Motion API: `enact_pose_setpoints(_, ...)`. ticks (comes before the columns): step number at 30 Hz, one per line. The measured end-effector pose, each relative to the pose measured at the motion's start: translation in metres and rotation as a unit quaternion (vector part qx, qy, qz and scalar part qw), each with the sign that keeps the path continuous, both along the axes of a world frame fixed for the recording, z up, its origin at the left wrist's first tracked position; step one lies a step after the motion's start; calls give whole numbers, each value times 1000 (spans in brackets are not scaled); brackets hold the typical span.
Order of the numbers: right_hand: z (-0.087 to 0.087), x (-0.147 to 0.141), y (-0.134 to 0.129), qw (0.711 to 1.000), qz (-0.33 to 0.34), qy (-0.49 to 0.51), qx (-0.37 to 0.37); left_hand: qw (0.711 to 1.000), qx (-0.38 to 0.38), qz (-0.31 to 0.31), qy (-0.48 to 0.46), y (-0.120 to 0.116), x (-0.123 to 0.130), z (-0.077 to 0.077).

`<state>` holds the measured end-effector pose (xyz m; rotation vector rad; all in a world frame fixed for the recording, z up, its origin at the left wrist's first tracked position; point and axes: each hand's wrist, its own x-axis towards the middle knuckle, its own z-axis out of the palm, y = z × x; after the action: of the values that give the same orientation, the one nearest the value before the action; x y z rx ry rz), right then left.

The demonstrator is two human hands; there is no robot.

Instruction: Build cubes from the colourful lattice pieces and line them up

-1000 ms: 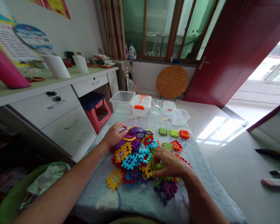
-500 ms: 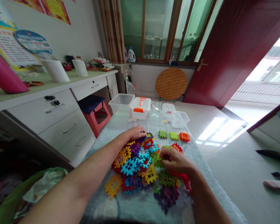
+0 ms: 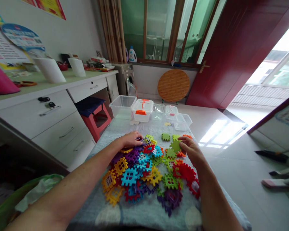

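Observation:
A heap of plastic building pieces (image 3: 130, 176) in several colours lies on the cloth-covered table. My left hand (image 3: 133, 140) rests at the heap's far left edge, its fingers curled over a purple piece (image 3: 140, 146). Between the thumb and fingers of my right hand (image 3: 188, 145) is a green piece (image 3: 175, 145), tilted above the table. A separate green piece (image 3: 165, 137) lies flat beyond the heap. Part of an orange piece (image 3: 188, 136) shows behind my right hand. Red pieces (image 3: 188, 172) lie near my right wrist.
Clear plastic boxes stand in a row at the table's far end, among them an open bin (image 3: 122, 107) and a lidded box with orange clips (image 3: 143, 110). A red stool (image 3: 98, 120) is left of the table, beside a desk with drawers (image 3: 60, 120).
My right hand has moved away from me with a green piece, from the heap to the flat row. My left hand has shifted slightly left, and pieces at the heap's left side have spread.

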<state>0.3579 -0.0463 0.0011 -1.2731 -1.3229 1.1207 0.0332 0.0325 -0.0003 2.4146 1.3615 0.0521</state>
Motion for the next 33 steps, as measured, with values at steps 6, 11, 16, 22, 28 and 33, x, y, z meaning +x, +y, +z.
enact_pose_setpoints(6, -9, 6, 8, 998, -44, -34, -8, 999, 53, 2, -13, 6, 29, 1)
enact_pose_setpoints(11, -23, -4, 9, 991, 14, -133, 12, 997, 27, -69, 7, 12, 62, -3)
enact_pose_setpoints(16, -27, -13, 7, 945, 22, -314, 91, 995, 19, -99, 5, 9, 71, -6)
enact_pose_setpoints(22, -21, -20, 1, 891, 24, -436, 125, 993, 20, -118, -1, 2, 68, 1)
enact_pose_setpoints(28, -19, -24, -3, 867, 17, -482, 127, 994, 22, -109, 13, -7, 66, 5)
enact_pose_setpoints(33, -13, -17, -6, 871, 73, -471, 118, 995, 23, -86, 40, -14, 64, 10)
